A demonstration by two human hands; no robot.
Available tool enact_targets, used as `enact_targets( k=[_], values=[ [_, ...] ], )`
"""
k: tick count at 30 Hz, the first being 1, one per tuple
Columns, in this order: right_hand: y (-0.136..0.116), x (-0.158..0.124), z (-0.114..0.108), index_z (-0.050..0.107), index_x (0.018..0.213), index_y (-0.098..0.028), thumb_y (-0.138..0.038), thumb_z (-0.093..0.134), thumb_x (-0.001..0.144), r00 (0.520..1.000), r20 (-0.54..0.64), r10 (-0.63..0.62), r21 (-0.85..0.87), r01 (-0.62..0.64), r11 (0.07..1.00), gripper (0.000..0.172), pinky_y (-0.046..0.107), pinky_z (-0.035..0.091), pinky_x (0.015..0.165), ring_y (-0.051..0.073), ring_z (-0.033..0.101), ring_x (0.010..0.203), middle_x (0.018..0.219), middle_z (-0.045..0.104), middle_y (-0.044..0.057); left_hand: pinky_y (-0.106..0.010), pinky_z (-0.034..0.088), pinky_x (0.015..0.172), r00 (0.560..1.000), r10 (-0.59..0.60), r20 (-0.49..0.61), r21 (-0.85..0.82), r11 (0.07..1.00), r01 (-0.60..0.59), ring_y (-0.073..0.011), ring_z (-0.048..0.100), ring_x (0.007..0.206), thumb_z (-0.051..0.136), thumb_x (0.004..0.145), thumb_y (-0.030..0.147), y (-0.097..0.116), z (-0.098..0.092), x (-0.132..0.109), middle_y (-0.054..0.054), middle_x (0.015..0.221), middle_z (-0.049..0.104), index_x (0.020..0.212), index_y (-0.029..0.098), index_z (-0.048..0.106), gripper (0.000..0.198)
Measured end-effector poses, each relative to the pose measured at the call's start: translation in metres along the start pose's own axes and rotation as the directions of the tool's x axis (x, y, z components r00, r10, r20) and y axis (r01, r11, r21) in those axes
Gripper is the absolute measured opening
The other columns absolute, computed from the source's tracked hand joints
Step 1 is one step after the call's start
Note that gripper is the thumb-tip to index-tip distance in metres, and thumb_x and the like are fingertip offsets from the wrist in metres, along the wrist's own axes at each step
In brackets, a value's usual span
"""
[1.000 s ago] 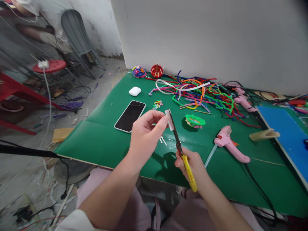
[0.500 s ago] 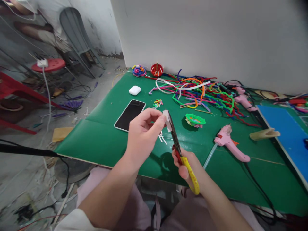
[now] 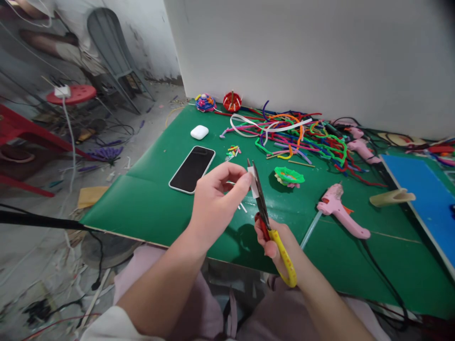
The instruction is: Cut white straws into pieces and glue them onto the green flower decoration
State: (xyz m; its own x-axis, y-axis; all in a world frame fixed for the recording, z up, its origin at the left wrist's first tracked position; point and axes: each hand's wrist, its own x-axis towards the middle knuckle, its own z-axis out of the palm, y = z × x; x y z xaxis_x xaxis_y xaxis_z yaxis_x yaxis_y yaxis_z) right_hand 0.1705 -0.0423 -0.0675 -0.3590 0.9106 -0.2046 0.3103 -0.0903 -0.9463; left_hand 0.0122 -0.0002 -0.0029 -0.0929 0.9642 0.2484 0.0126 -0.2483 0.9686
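Observation:
My left hand [image 3: 216,199] pinches a small white strip of paper [image 3: 253,185] between thumb and fingertips, held above the green table [image 3: 149,199]. My right hand [image 3: 280,246] grips scissors [image 3: 265,215] with yellow and red handles; their dark blades point up and away and lie against the white strip. A few thin white offcuts [image 3: 242,207] rest on the table just below the strip.
A black phone [image 3: 192,169] and a white earbud case [image 3: 199,132] lie at the left. A pile of coloured pipe cleaners [image 3: 302,137] fills the back. A green woven piece [image 3: 288,177], a pink glue gun [image 3: 339,214] and a blue board [image 3: 423,199] are to the right.
Both hands have shifted slightly right and lower with the strip and scissors. The scissor handles have spread a little since the earliest frame.

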Motion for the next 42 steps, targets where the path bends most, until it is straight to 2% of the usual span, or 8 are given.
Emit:
enact_targets(
  k=[5, 13, 19, 23, 29, 34, 38, 42],
  values=[
    [0.001, 0.001, 0.001, 0.042, 0.064, -0.019, -0.078, 0.043, 0.068, 0.999, -0.024, 0.026, 0.041, -0.025, 0.999, 0.059, 0.022, 0.034, 0.044, 0.009, 0.035, 0.050, 0.055, 0.036, -0.004, -0.017, 0.042, 0.052, 0.999, -0.029, 0.021, 0.008, 1.000, 0.028, -0.0067, 0.051, 0.057, 0.060, 0.079, 0.026, -0.001, 0.002, -0.002, 0.003, 0.064, 0.058, 0.071, 0.017, 0.059, 0.012],
    [0.001, 0.000, 0.002, 0.042, 0.062, -0.019, -0.074, 0.042, 0.073, 0.997, -0.045, 0.058, 0.055, -0.056, 0.997, 0.056, 0.021, 0.034, 0.043, 0.010, 0.037, 0.051, 0.055, 0.036, -0.003, -0.016, 0.042, 0.053, 0.998, -0.036, 0.051, 0.003, 0.999, 0.035, -0.0059, 0.051, 0.057, 0.060, 0.080, 0.026, -0.001, 0.002, -0.003, 0.004, 0.064, 0.057, 0.071, 0.017, 0.059, 0.012],
    [0.001, 0.000, 0.003, 0.041, 0.062, -0.019, -0.091, 0.031, 0.047, 0.997, -0.071, 0.026, 0.029, -0.024, 0.999, 0.073, 0.022, 0.034, 0.041, 0.009, 0.036, 0.049, 0.053, 0.037, -0.004, -0.015, 0.042, 0.052, 0.998, -0.040, 0.052, -0.004, 0.999, 0.041, -0.0056, 0.050, 0.057, 0.060, 0.080, 0.027, -0.001, 0.002, -0.003, 0.004, 0.064, 0.057, 0.071, 0.018, 0.059, 0.013],
    [-0.001, -0.001, 0.003, 0.042, 0.062, -0.019, -0.088, 0.036, 0.054, 0.997, -0.072, 0.038, 0.018, -0.037, 0.999, 0.070, 0.021, 0.034, 0.042, 0.009, 0.036, 0.049, 0.053, 0.039, -0.004, -0.016, 0.042, 0.051, 0.998, -0.039, 0.048, -0.005, 0.999, 0.040, -0.0060, 0.050, 0.056, 0.061, 0.080, 0.027, -0.002, 0.002, -0.003, 0.003, 0.063, 0.056, 0.071, 0.017, 0.059, 0.013],
    [0.001, 0.000, 0.002, 0.041, 0.063, -0.020, -0.087, 0.038, 0.055, 0.998, -0.059, 0.029, 0.011, -0.029, 1.000, 0.068, 0.021, 0.034, 0.041, 0.009, 0.036, 0.049, 0.054, 0.039, -0.003, -0.017, 0.042, 0.051, 0.998, -0.050, 0.035, 0.013, 0.999, 0.049, -0.0070, 0.050, 0.055, 0.061, 0.079, 0.028, -0.001, 0.003, -0.002, 0.002, 0.062, 0.057, 0.070, 0.017, 0.059, 0.015],
    [0.008, 0.001, 0.002, 0.041, 0.061, -0.020, -0.090, 0.033, 0.050, 0.998, -0.061, -0.009, 0.000, 0.009, 1.000, 0.072, 0.022, 0.033, 0.039, 0.009, 0.035, 0.048, 0.052, 0.039, -0.003, -0.017, 0.041, 0.050, 0.998, -0.053, 0.035, 0.011, 0.999, 0.053, -0.0069, 0.050, 0.055, 0.061, 0.079, 0.029, -0.001, 0.003, -0.002, 0.002, 0.062, 0.056, 0.069, 0.017, 0.059, 0.016],
    [0.009, 0.001, 0.002, 0.041, 0.062, -0.020, -0.087, 0.038, 0.058, 0.998, -0.065, 0.000, -0.012, -0.001, 1.000, 0.067, 0.021, 0.032, 0.040, 0.009, 0.035, 0.047, 0.051, 0.039, -0.003, -0.016, 0.041, 0.050, 0.998, -0.047, 0.053, 0.006, 0.999, 0.047, -0.0063, 0.049, 0.056, 0.061, 0.079, 0.029, -0.002, 0.002, -0.002, 0.003, 0.062, 0.056, 0.070, 0.017, 0.059, 0.015],
    [0.009, 0.001, 0.002, 0.040, 0.062, -0.020, -0.091, 0.030, 0.053, 0.997, -0.069, -0.038, -0.028, 0.037, 0.999, 0.072, 0.022, 0.031, 0.039, 0.009, 0.034, 0.046, 0.050, 0.038, -0.003, -0.016, 0.041, 0.051, 0.998, -0.050, 0.048, -0.006, 0.999, 0.051, -0.0062, 0.049, 0.056, 0.061, 0.079, 0.028, -0.001, 0.002, -0.002, 0.003, 0.062, 0.056, 0.069, 0.017, 0.059, 0.014]
  ],
)
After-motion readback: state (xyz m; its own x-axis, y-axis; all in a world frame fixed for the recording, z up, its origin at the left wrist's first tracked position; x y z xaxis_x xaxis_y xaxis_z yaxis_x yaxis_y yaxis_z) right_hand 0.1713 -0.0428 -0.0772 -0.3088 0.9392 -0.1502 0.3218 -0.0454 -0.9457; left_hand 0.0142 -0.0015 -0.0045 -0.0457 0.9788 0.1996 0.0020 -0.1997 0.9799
